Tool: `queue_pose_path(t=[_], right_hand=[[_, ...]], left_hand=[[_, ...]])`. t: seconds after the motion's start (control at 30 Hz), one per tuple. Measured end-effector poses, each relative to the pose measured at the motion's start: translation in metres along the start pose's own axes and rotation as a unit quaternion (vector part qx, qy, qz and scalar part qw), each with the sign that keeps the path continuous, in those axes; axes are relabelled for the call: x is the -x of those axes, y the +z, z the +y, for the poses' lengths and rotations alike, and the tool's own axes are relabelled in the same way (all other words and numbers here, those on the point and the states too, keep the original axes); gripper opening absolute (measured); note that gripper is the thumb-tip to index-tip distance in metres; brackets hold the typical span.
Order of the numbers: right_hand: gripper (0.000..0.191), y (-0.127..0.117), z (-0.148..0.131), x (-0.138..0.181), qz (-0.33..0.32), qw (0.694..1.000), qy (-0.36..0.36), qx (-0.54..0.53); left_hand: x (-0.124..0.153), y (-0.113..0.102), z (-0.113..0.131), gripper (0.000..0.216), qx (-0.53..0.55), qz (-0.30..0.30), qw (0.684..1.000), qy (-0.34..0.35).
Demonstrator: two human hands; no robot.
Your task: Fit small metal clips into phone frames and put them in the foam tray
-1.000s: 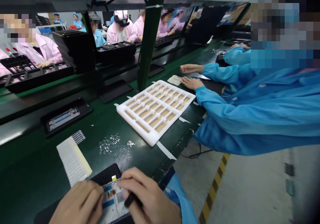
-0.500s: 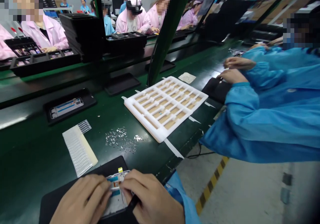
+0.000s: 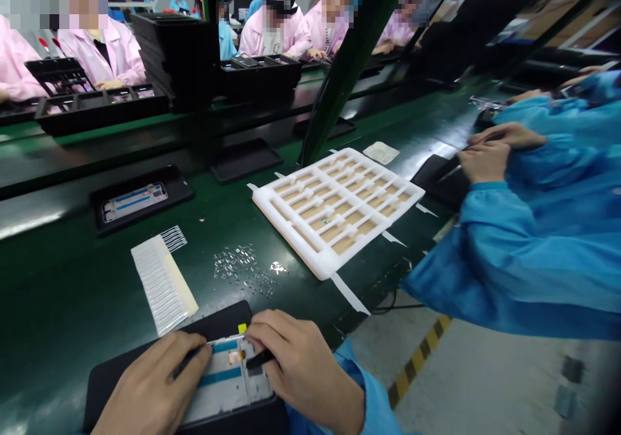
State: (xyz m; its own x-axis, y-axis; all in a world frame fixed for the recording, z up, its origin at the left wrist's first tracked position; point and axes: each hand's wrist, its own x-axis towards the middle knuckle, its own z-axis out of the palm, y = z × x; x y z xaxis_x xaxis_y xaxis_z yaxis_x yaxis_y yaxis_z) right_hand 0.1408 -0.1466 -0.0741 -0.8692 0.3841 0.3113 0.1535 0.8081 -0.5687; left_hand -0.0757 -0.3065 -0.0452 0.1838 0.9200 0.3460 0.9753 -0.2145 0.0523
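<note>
A silver phone frame (image 3: 220,401) with blue strips and a small copper-coloured patch lies on a black tray (image 3: 109,383) at the bottom of the view. Bent around the frame's left end are the fingers of my left hand (image 3: 152,383), gripping its edge. At the right end, my right hand (image 3: 305,364) is closed on a slim black tool (image 3: 261,359), whose tip reaches over the frame; its exact kind is unclear. A yellow tab (image 3: 242,328) sticks up at the frame's far edge, by my right fingertips.
Beyond lie a sheet of strips (image 3: 162,286), scattered small metal pieces (image 3: 245,267) and a white compartment tray (image 3: 327,264). Another phone frame (image 3: 133,203) rests in a black tray at left. A green post (image 3: 356,60) rises mid-bench. A co-worker's blue sleeve (image 3: 524,247) is at right.
The view has shifted, so the bench appears farther right. My left fingers have drawn back from the middle of the frame, and my right hand has turned, showing more of the black tool.
</note>
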Motion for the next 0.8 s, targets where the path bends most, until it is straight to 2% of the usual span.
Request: queue_pose_path(t=[0.23, 0.4, 0.57, 0.7, 0.8], right_hand=[[0.035, 0.002, -0.005, -0.003, -0.004, 0.994, -0.046, 0.103], [0.023, 0.001, -0.011, -0.006, 0.008, 0.985, -0.067, 0.157], [0.033, 0.022, -0.025, 0.010, 0.020, 0.968, -0.073, 0.239], [0.042, 0.051, -0.032, 0.032, 0.078, 0.985, 0.008, 0.157], [0.045, 0.049, -0.031, 0.036, 0.072, 0.990, 0.027, 0.121]], left_hand=[[0.003, 0.006, 0.003, 0.042, -0.035, -0.007, 0.998, 0.045], [0.005, 0.013, 0.004, 0.043, -0.031, -0.014, 0.998, 0.045], [0.008, 0.014, 0.002, 0.041, -0.032, -0.019, 0.998, 0.047], [0.010, 0.015, 0.000, 0.045, -0.047, -0.013, 0.997, 0.054], [0.015, 0.019, -0.001, 0.046, -0.054, -0.035, 0.996, 0.058]])
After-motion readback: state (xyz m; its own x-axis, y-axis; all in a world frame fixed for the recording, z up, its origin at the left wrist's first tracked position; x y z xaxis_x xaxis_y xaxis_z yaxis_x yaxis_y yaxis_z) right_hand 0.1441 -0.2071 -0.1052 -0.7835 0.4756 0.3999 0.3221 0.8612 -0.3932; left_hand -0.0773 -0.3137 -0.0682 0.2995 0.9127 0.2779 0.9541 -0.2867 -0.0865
